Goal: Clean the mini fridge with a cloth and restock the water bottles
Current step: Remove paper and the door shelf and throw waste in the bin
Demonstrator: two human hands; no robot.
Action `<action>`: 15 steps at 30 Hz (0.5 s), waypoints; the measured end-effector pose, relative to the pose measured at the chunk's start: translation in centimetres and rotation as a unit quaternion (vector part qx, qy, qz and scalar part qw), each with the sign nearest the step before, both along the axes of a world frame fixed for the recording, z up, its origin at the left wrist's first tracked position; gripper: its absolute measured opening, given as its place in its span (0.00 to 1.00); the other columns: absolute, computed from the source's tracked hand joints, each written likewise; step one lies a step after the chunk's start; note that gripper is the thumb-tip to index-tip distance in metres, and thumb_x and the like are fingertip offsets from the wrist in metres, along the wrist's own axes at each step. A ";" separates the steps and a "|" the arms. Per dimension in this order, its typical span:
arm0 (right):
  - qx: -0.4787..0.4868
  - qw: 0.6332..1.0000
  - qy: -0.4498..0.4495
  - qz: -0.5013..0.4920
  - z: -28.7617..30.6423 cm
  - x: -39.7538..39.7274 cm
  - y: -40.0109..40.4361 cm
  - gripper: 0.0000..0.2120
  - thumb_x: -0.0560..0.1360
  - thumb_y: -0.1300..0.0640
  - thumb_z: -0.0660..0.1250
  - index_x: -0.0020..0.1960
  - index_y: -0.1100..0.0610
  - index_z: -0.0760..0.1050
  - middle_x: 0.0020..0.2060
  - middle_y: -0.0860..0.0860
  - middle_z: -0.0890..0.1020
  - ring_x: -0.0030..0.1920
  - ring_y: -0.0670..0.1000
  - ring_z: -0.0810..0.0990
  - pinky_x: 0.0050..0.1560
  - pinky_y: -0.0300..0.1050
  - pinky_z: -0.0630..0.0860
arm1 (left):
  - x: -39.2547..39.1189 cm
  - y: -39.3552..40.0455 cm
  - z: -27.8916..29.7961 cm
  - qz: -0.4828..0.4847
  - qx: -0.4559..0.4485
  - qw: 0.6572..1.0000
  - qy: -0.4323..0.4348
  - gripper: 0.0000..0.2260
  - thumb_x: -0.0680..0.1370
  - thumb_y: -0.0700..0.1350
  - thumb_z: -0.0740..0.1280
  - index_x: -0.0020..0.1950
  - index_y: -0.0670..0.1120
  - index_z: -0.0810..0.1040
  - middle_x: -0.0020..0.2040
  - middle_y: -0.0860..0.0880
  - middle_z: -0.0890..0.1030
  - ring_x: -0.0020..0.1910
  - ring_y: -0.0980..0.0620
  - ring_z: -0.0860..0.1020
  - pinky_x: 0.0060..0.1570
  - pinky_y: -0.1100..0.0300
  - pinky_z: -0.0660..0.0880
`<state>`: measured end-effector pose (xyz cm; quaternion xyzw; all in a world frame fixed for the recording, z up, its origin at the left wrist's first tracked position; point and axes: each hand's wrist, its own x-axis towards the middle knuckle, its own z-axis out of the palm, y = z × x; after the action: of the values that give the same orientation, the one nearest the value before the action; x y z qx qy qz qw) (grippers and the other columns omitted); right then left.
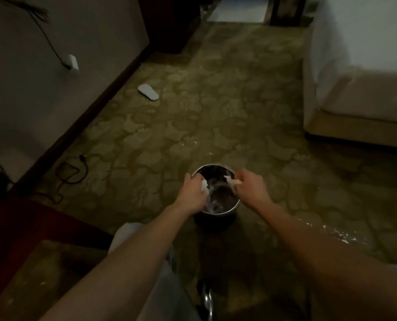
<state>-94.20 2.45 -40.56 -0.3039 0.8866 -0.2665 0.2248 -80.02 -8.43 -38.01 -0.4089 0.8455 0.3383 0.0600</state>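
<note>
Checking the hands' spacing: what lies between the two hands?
In the head view: the bin's open mouth with clear liner spans left hand to right hand.

Shiny metal bin (216,213); patterned carpet (216,100).

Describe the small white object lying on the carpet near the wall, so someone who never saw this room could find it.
Start at the left wall and follow its dark baseboard along the patterned carpet. Just off the baseboard, below the white plug in the wall, lies a flat white oval object, possibly a slipper. It is the only pale thing there; the black cable lies nearer the camera.
</note>
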 end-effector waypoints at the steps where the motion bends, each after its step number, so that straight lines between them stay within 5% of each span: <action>1: -0.002 1.000 -0.024 -0.015 -1.0 -0.5 -0.7 0.07 0.76 0.61 0.66 0.53 0.53 0.77 0.48 0.52 0.80 0.45 0.50 0.79 0.39 0.42 0.74 | -0.6 -0.5 -1.1 0.001 0.005 1.000 -0.007 0.19 0.79 0.43 0.66 0.69 0.45 0.69 0.65 0.43 0.65 0.62 0.42 0.72 0.64 0.50 0.72; 8: 0.007 0.997 -0.076 -0.012 -7.6 -3.4 -6.2 0.07 0.76 0.58 0.69 0.53 0.52 0.75 0.48 0.49 0.78 0.42 0.43 0.75 0.35 0.35 0.70 | -4.1 -5.2 -8.5 0.036 0.042 0.998 -0.033 0.25 0.78 0.46 0.68 0.74 0.46 0.67 0.68 0.44 0.65 0.64 0.45 0.71 0.65 0.54 0.69; 12: 0.024 0.997 -0.074 0.000 -10.5 -4.4 -7.7 0.11 0.75 0.54 0.70 0.57 0.54 0.76 0.52 0.52 0.80 0.49 0.49 0.79 0.46 0.42 0.76 | -5.0 -7.1 -11.3 0.013 0.067 0.997 -0.030 0.35 0.75 0.45 0.72 0.78 0.44 0.59 0.73 0.42 0.66 0.72 0.44 0.66 0.70 0.49 0.67; 15: 0.045 0.998 -0.052 0.016 -11.5 -4.5 -7.8 0.22 0.74 0.57 0.71 0.67 0.57 0.73 0.62 0.54 0.78 0.59 0.53 0.78 0.55 0.44 0.76 | -4.4 -7.9 -12.7 0.015 0.072 0.997 -0.005 0.32 0.76 0.44 0.71 0.77 0.45 0.62 0.73 0.44 0.69 0.71 0.45 0.68 0.68 0.46 0.70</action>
<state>-98.72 -5.39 -52.06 -0.2932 0.8799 -0.2384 0.2880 -84.45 -16.30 -50.72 -0.4176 0.8126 0.3969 0.0880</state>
